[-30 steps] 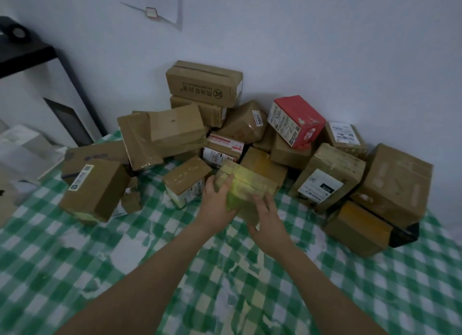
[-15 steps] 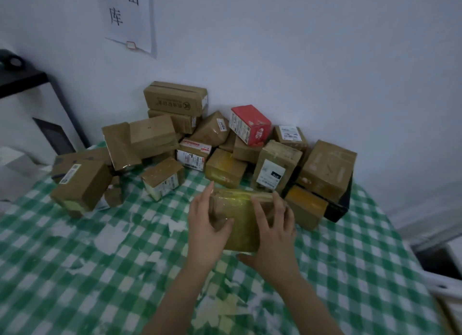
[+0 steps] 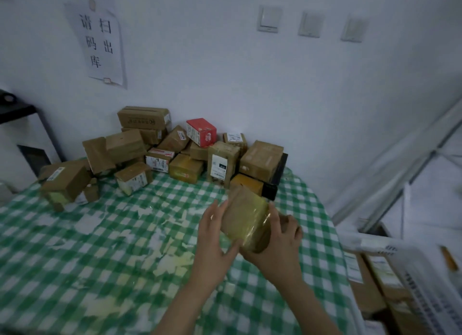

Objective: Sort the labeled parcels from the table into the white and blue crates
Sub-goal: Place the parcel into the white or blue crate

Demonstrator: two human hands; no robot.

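A small brown parcel wrapped in yellowish tape is held above the green checked tablecloth, tilted. My left hand grips its left side and my right hand curls round its right end from below. A heap of brown cardboard parcels, with one red box among them, lies against the wall at the back of the table. A white crate with parcels inside shows at the lower right, beyond the table edge. No label shows on the held parcel's visible faces.
A paper notice hangs on the wall above the heap. A black shelf stands at the far left. Wall switches sit high on the right. The table's right edge curves close to the crate.
Both hands have lifted the taped parcel off the heap's front and carried it right, toward the crate side. The view has swung right and up, bringing the white crate into sight.
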